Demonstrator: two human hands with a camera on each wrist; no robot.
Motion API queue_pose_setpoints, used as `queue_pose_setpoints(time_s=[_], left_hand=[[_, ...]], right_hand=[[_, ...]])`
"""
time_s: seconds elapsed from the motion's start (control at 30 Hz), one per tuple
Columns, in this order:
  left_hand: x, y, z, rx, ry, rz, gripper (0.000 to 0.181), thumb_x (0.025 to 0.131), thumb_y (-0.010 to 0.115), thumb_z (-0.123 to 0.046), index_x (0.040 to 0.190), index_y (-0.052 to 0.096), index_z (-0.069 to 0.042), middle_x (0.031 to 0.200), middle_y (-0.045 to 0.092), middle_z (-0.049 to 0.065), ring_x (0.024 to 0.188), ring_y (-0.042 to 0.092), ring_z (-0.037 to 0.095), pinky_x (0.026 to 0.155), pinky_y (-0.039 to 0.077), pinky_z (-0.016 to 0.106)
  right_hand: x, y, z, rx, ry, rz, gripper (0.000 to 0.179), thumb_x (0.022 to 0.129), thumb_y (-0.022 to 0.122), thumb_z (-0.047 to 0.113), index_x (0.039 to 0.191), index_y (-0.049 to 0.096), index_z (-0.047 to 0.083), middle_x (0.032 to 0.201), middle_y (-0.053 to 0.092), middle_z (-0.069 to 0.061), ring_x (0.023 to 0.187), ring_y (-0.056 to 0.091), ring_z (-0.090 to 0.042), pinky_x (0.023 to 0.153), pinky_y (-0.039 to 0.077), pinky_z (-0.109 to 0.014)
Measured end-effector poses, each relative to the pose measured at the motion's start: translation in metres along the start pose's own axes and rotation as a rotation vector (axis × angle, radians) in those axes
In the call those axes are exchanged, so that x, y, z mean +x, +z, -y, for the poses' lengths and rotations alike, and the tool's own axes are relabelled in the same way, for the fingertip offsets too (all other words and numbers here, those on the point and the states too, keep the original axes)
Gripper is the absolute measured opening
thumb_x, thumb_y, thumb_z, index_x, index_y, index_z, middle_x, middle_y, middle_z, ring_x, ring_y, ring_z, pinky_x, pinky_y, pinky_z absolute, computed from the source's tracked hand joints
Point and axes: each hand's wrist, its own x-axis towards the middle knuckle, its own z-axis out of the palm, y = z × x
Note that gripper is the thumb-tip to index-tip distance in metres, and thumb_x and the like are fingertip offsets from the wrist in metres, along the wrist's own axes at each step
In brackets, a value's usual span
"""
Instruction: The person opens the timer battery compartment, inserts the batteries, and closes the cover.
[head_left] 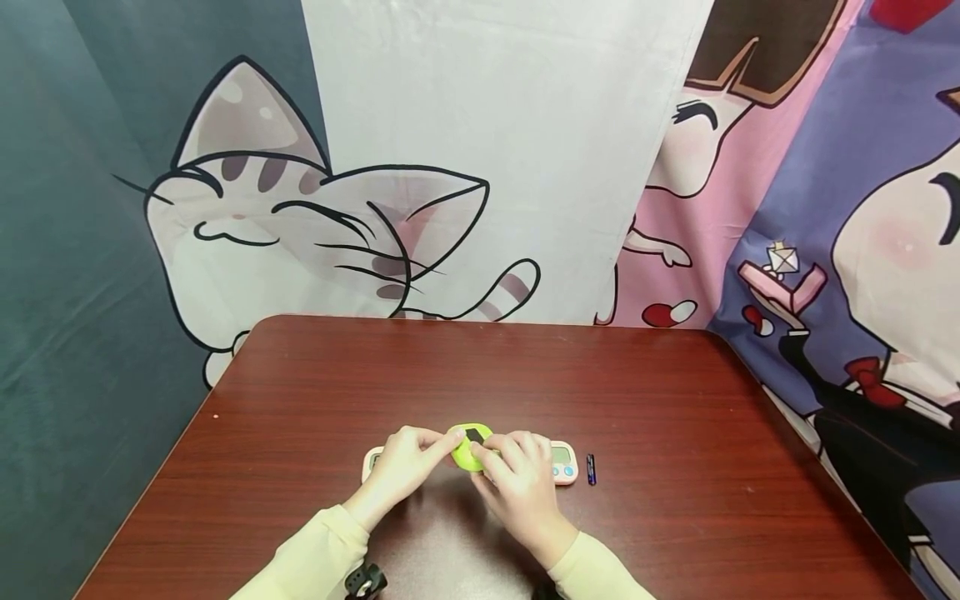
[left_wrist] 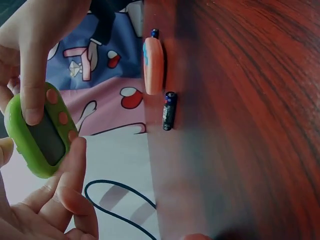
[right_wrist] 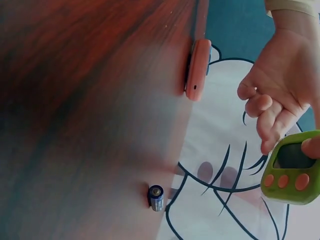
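A green digital timer [head_left: 462,457] is held up between both hands over the table. In the head view its back shows, with a dark patch on it. My left hand [head_left: 405,467] pinches its left edge, thumb on the back. On the other side my right hand [head_left: 521,483] grips the timer, its fingers partly covering the back. The timer's grey screen [left_wrist: 47,137] and orange buttons [left_wrist: 63,118] face the left wrist camera. A small dark battery [left_wrist: 170,111] lies on the table below the hands, hidden from the head view.
Two pink timers lie on the table: one [head_left: 370,461] beyond the left hand, partly covered, the other [head_left: 565,463] right of the right hand. Another dark blue battery [head_left: 591,469] lies right of that one. Printed cloth [head_left: 480,167] hangs behind the reddish-brown table [head_left: 480,367].
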Motion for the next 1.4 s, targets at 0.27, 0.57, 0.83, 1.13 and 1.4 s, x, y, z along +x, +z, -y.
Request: queue_pose_setpoints(time_s=[0.27,0.57,0.83,1.13,1.4], left_hand=[[0.0001,-0.0012,0.0034,-0.110,-0.048,0.068,0.033,0.084,0.064,-0.050,0.075,0.075,-0.021,0.077,0.071,-0.008,0.082,0.062,0.008,0.078,0.043,0.032],[-0.0002,0.0001,0.0054,-0.178,-0.057,0.078,0.032,0.083,0.067,-0.048,0.079,0.076,-0.017,0.080,0.072,-0.005,0.081,0.060,0.009,0.076,0.044,0.031],[-0.0003,0.0000,0.0051,-0.246,-0.068,0.083,0.029,0.083,0.069,-0.042,0.083,0.076,-0.014,0.082,0.072,-0.002,0.084,0.061,0.009,0.081,0.043,0.033],[0.0004,0.0005,0.0026,-0.273,-0.131,0.022,0.020,0.082,0.070,-0.039,0.082,0.075,-0.019,0.085,0.070,-0.007,0.084,0.054,0.011,0.084,0.027,0.040],[-0.0006,0.0016,-0.0015,-0.362,-0.132,0.056,0.025,0.085,0.069,-0.031,0.088,0.074,-0.007,0.067,0.056,-0.006,0.068,0.045,0.010,0.061,0.035,0.025]], right_hand=[[-0.0007,0.0024,0.0005,0.021,-0.054,-0.008,0.022,0.064,0.071,0.015,0.086,0.070,0.011,0.085,0.062,0.000,0.075,0.051,-0.018,0.070,0.035,-0.034],[-0.0018,0.0019,0.0015,0.060,-0.054,0.012,0.025,0.065,0.075,0.016,0.089,0.069,0.010,0.086,0.062,0.000,0.075,0.051,-0.018,0.070,0.036,-0.033],[-0.0029,0.0027,0.0017,0.076,-0.058,0.026,0.026,0.066,0.077,0.020,0.089,0.070,0.010,0.086,0.061,0.000,0.075,0.051,-0.018,0.069,0.037,-0.032],[-0.0020,0.0021,0.0018,0.071,-0.044,0.039,0.033,0.061,0.080,0.015,0.093,0.070,0.010,0.088,0.061,-0.002,0.076,0.050,-0.019,0.068,0.037,-0.032],[-0.0035,0.0019,0.0020,0.048,-0.025,0.029,0.031,0.062,0.079,0.019,0.091,0.070,0.014,0.089,0.059,-0.003,0.077,0.050,-0.021,0.068,0.036,-0.035]])
